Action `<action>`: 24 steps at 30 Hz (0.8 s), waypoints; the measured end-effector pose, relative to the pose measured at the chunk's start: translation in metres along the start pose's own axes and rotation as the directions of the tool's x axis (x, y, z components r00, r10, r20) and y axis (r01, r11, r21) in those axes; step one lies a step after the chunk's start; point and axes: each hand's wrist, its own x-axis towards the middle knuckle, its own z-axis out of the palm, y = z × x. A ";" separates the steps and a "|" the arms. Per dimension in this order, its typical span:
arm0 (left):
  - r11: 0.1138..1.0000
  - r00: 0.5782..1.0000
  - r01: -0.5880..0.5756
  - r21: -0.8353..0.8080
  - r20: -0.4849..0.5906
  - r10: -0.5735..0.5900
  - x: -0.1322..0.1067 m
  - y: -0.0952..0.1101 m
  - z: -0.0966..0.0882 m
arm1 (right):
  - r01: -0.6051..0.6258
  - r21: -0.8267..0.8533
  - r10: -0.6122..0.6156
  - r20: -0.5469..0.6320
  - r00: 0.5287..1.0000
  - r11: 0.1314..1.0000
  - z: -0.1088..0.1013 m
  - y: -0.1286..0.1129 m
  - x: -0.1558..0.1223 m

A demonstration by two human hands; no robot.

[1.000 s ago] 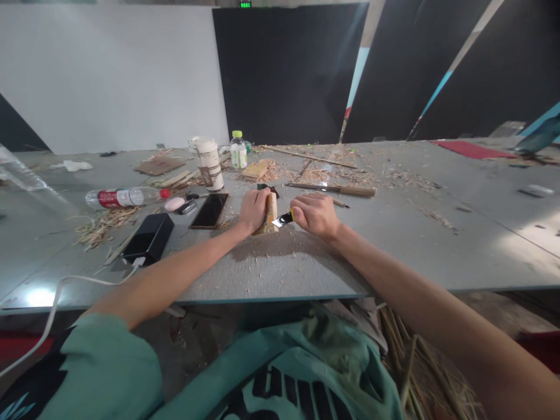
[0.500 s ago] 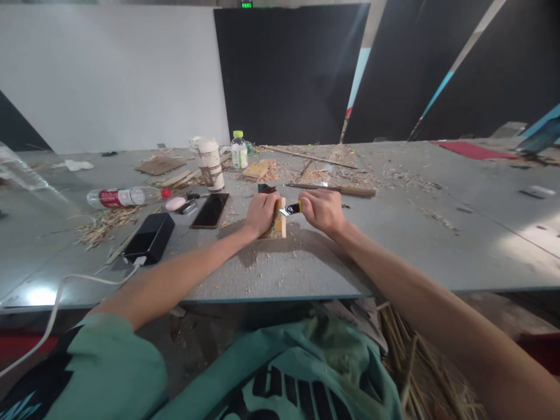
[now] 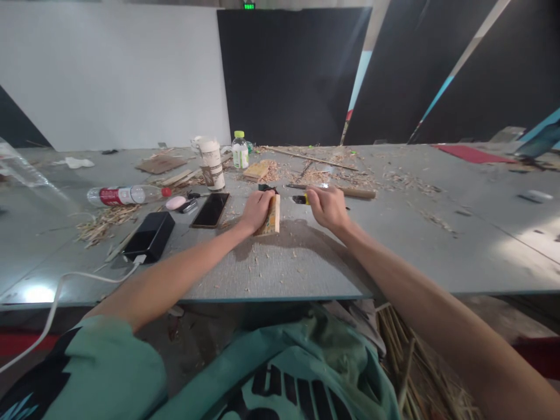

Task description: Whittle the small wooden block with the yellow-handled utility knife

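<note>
Knife (image 3: pixel 300 199) in right hand (image 3: pixel 327 207); red bottle label (image 3: pixel 111 196) illegible.

This looks like a woodworking workshop: pale wood shavings (image 3: pixel 272 172) and thin tan splinters (image 3: pixel 106 223) litter a long grey table (image 3: pixel 402 251), where a slender metal tool with a brown wooden handle (image 3: pixel 360 193) lies.

On the table (image 3: pixel 262 274), the wood block (image 3: pixel 273 220) sits between phone (image 3: pixel 210 210) and knife (image 3: pixel 300 199).

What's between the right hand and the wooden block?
Head view: the knife, jutting from the right hand; then a stretch of tabletop before the wooden block.
</note>
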 end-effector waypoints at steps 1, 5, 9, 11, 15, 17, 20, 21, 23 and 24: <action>1.000 1.000 0.006 0.006 -0.017 -0.006 0.002 -0.001 -0.001 | 0.010 0.052 -0.013 0.057 0.998 0.999 0.001 -0.001 0.001; 0.999 0.997 0.041 0.013 -0.069 -0.040 0.008 -0.005 -0.005 | 0.080 0.180 -0.119 0.213 0.970 0.980 0.004 -0.011 0.004; 0.996 0.991 0.088 -0.005 -0.103 -0.088 0.009 -0.007 -0.006 | 0.136 0.209 -0.178 0.201 0.963 0.968 0.007 -0.016 0.003; 0.994 0.987 0.107 -0.013 -0.119 -0.108 0.009 -0.007 -0.006 | 0.150 0.223 -0.200 0.222 0.954 0.963 0.008 -0.017 0.003; 0.995 0.988 0.100 -0.018 -0.114 -0.102 0.009 -0.009 -0.006 | 0.163 0.236 -0.232 0.301 0.925 0.958 0.010 -0.019 0.002; 0.996 0.989 0.087 -0.022 -0.114 -0.089 0.009 -0.010 -0.007 | 0.161 0.221 -0.228 0.324 0.918 0.962 0.010 -0.022 0.003; 0.997 0.991 0.064 -0.031 -0.111 -0.067 0.007 -0.009 -0.008 | 0.168 0.191 -0.223 0.324 0.919 0.967 0.010 -0.025 0.003; 0.998 0.994 0.052 -0.040 -0.099 -0.056 0.006 -0.008 -0.008 | 0.185 0.179 -0.234 0.314 0.920 0.966 0.011 -0.026 0.003; 0.998 0.997 0.029 -0.058 -0.066 -0.033 0.003 -0.006 -0.008 | 0.243 0.144 -0.275 0.282 0.919 0.959 0.012 -0.026 0.002; 0.997 0.998 0.020 -0.068 -0.051 -0.024 0.001 -0.004 -0.007 | 0.272 0.118 -0.294 0.261 0.920 0.955 0.013 -0.026 0.002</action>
